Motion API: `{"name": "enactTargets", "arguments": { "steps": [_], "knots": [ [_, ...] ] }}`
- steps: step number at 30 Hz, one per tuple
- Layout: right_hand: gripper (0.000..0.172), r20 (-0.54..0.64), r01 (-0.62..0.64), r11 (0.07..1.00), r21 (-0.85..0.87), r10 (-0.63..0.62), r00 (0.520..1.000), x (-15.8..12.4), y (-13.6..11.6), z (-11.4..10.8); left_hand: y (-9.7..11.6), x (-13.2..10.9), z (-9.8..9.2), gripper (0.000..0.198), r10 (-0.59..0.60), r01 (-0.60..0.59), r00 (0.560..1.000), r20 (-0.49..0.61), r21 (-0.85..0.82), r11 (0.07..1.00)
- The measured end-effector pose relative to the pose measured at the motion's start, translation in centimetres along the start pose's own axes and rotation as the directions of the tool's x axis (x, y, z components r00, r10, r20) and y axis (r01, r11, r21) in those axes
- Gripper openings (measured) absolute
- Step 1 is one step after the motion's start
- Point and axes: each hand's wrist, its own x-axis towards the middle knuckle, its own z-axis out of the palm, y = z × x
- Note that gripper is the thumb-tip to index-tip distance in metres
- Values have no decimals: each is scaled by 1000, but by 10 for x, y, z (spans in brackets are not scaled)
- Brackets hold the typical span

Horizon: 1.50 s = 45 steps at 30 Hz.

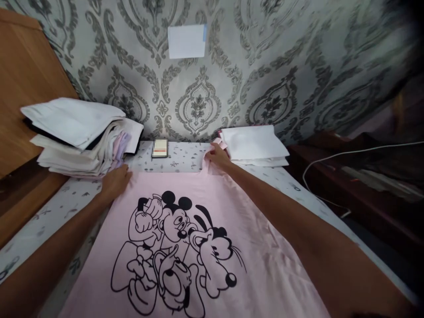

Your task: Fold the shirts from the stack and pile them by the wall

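A pink T-shirt (145, 181) lies spread before me, with a black line print of cartoon characters on its front. At its far left corner, my left hand (115, 180) has its fingers closed on the fabric, close to a stack of folded clothes. My right hand (217, 155) pinches the far right corner, where the cloth bunches up and rises a little off the bed. Creases run down the shirt's right side under my right forearm. Its near edge lies outside the view.
The stack of folded clothes (76, 123) stands at the left beside a wooden panel (29, 79). White folded items (255, 141) lie beyond my right hand. A small box-like object (160, 149) sits on the patterned sheet (182, 162). A white cable (331, 155) hangs at right.
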Motion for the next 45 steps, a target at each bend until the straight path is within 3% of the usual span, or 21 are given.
{"name": "enactTargets", "arguments": {
  "steps": [4,7,11,13,14,17,21,23,26,29,31,32,34,36,37,39,42,45],
  "knots": [
    [70,-29,53,997,64,-51,998,-4,-5,7,13,-11,-1,37,51,-45,995,-86,62,997],
    [65,-32,134,989,69,-132,991,-36,-10,4,33,-40,-4,45,190,-189,969,-159,19,982],
    [54,51,342,920,-191,-339,939,-101,-5,-5,61,-107,11,57,491,-489,869,-60,-250,835],
    [51,118,344,878,-333,-323,939,-126,4,-12,64,-135,23,64,588,-571,808,-25,-280,772],
    [50,133,317,866,-386,-288,948,-134,9,-18,60,-144,28,67,599,-578,801,-7,-273,769],
    [45,109,184,846,-500,-149,983,-141,23,-36,34,-152,35,69,487,-463,872,55,-230,856],
    [43,61,78,817,-571,-53,997,-144,23,-55,-16,-147,27,66,279,-258,956,92,-190,947],
    [43,57,100,812,-575,-82,995,-155,13,-56,-36,-148,19,64,229,-213,971,63,-194,958],
    [43,114,245,830,-501,-218,969,-190,-20,-47,-53,-154,5,57,144,-136,989,20,-208,969],
    [39,282,440,852,-283,-364,888,-251,-73,-28,-57,-156,-7,42,19,1,996,88,-227,974],
    [37,388,562,822,-97,-488,782,-301,-116,-14,-56,-155,-12,30,-7,45,987,162,-227,973],
    [38,420,625,780,-10,-564,711,-325,-137,-7,-55,-153,-14,26,-1,43,982,188,-220,975],
    [47,478,751,646,134,-706,522,-369,-178,9,-54,-151,-16,20,31,12,980,198,-210,978],
    [48,500,822,540,182,-770,396,-401,-210,27,-54,-150,-17,18,53,-6,982,181,-249,968],
    [38,496,850,499,170,-788,364,-412,-222,37,-54,-151,-17,17,49,6,983,179,-298,954],
    [17,463,890,444,104,-814,352,-426,-236,57,-54,-154,-18,17,19,79,976,215,-437,896],
    [23,410,918,395,37,-843,347,-430,-243,78,-53,-163,-19,25,3,211,947,322,-627,750],
    [22,422,920,389,41,-842,337,-427,-244,79,-54,-175,-20,40,63,256,928,368,-751,609]
  ]
}}
